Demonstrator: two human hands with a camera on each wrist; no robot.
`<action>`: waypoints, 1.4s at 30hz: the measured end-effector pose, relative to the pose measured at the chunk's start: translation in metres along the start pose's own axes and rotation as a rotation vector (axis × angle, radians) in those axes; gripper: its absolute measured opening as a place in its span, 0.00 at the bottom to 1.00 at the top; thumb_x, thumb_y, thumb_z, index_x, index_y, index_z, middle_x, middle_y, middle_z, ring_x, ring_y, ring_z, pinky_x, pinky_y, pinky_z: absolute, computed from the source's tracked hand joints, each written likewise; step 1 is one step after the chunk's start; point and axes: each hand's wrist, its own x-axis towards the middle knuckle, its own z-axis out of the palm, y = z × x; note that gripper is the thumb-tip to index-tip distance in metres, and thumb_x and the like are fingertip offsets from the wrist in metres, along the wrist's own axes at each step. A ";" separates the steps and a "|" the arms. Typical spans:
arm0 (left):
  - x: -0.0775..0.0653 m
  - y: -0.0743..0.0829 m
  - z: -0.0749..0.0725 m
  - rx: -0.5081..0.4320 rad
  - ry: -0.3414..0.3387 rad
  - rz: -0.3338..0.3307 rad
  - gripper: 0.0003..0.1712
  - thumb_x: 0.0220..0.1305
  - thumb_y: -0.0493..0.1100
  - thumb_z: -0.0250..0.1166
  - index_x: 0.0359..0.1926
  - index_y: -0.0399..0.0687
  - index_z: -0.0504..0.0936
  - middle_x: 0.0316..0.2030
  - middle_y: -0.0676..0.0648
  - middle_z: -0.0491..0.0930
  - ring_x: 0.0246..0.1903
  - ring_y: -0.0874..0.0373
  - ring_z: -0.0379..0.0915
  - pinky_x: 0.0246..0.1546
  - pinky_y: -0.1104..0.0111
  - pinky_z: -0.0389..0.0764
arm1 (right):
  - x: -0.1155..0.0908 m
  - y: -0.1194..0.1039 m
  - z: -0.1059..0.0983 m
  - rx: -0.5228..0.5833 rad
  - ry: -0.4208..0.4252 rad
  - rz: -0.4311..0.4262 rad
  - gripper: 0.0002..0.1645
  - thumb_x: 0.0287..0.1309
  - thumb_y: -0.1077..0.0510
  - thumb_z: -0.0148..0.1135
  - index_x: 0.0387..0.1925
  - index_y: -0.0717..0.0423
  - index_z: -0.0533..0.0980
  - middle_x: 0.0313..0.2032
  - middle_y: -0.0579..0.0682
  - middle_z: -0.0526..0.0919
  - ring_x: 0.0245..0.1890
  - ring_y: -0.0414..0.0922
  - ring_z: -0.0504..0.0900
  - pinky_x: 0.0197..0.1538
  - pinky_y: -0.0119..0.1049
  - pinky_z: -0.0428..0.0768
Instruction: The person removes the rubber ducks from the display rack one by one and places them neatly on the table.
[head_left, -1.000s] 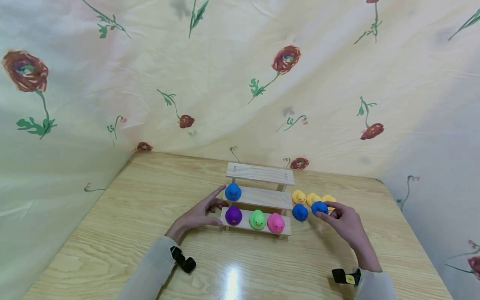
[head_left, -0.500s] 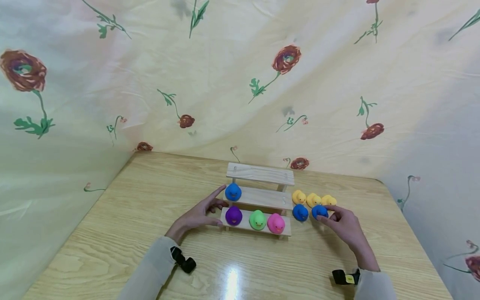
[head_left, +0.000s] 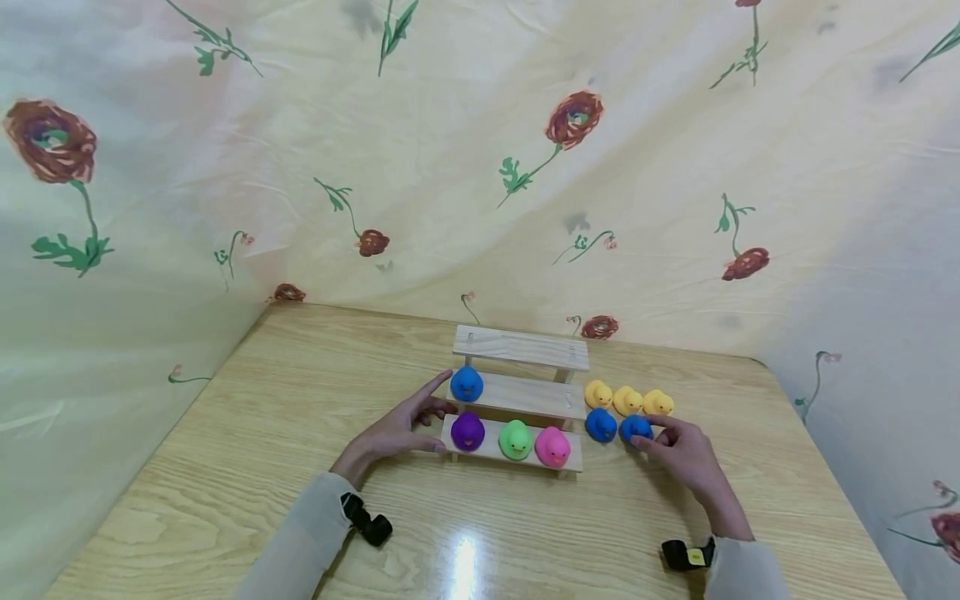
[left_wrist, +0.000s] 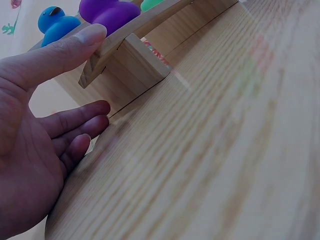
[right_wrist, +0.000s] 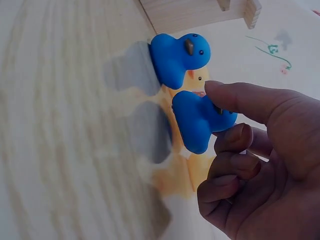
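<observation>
My right hand pinches a dark blue rubber duck by its head between thumb and fingers. Close beside it stands a second dark blue rubber duck. At the left end of a three-step wooden stand is my left hand. Its thumb lies at the end of the lowest step, and the other fingers are extended loosely. That step carries a purple duck, a green duck and a pink duck. A lighter blue duck sits on the middle step.
Behind the dark blue ducks, three yellow ducks stand in a row, the middle one between its neighbours. A wood-grain table bears everything. Floral cloth hangs along its back and sides.
The right hand lowered the dark blue duck in front of the yellow ones, then shifted it slightly left toward the other dark blue duck. The left hand has stayed in place.
</observation>
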 end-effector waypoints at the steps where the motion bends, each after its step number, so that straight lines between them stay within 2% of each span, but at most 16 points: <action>1: 0.000 0.000 0.000 0.001 0.000 -0.001 0.63 0.56 0.40 0.75 0.80 0.71 0.42 0.65 0.38 0.74 0.61 0.47 0.70 0.54 0.69 0.71 | 0.001 0.001 0.000 0.000 -0.002 0.002 0.30 0.64 0.53 0.66 0.62 0.67 0.74 0.22 0.45 0.72 0.19 0.36 0.66 0.23 0.30 0.66; 8: 0.000 0.004 -0.001 0.004 -0.005 -0.001 0.63 0.57 0.40 0.74 0.80 0.69 0.41 0.65 0.38 0.74 0.61 0.46 0.70 0.54 0.69 0.71 | 0.004 0.003 0.002 -0.011 -0.012 0.023 0.31 0.64 0.53 0.66 0.63 0.66 0.73 0.22 0.45 0.71 0.20 0.37 0.66 0.23 0.30 0.65; 15: 0.002 0.006 -0.002 -0.006 -0.005 0.005 0.62 0.58 0.39 0.73 0.81 0.64 0.41 0.65 0.36 0.74 0.61 0.47 0.71 0.54 0.69 0.72 | 0.007 0.001 0.000 -0.006 -0.030 0.034 0.32 0.64 0.54 0.66 0.64 0.65 0.73 0.22 0.45 0.71 0.20 0.37 0.67 0.24 0.30 0.65; 23: 0.004 0.010 -0.003 -0.024 -0.006 -0.012 0.62 0.58 0.40 0.74 0.81 0.64 0.41 0.65 0.36 0.74 0.62 0.44 0.71 0.55 0.67 0.71 | 0.010 -0.001 -0.004 0.005 -0.051 0.060 0.32 0.65 0.53 0.65 0.65 0.64 0.71 0.22 0.44 0.70 0.20 0.37 0.66 0.24 0.30 0.65; 26: 0.005 0.011 -0.004 -0.030 -0.008 -0.017 0.62 0.58 0.40 0.74 0.81 0.64 0.41 0.65 0.35 0.74 0.62 0.43 0.70 0.55 0.66 0.71 | 0.010 -0.002 -0.006 0.008 -0.054 0.056 0.33 0.64 0.52 0.66 0.65 0.64 0.71 0.22 0.44 0.70 0.20 0.37 0.66 0.24 0.30 0.65; 36: 0.005 0.010 -0.004 -0.018 0.000 -0.037 0.63 0.56 0.44 0.76 0.80 0.71 0.42 0.64 0.39 0.75 0.61 0.46 0.70 0.55 0.69 0.71 | 0.005 -0.010 -0.012 0.019 -0.025 0.023 0.32 0.65 0.49 0.65 0.64 0.62 0.72 0.22 0.47 0.75 0.20 0.36 0.68 0.25 0.31 0.67; 42: 0.004 0.009 -0.005 -0.012 -0.002 -0.032 0.63 0.56 0.44 0.76 0.80 0.71 0.42 0.65 0.39 0.75 0.63 0.45 0.70 0.56 0.69 0.71 | 0.002 -0.020 -0.016 0.003 0.007 -0.020 0.32 0.66 0.49 0.65 0.64 0.63 0.72 0.20 0.44 0.71 0.18 0.36 0.65 0.22 0.32 0.65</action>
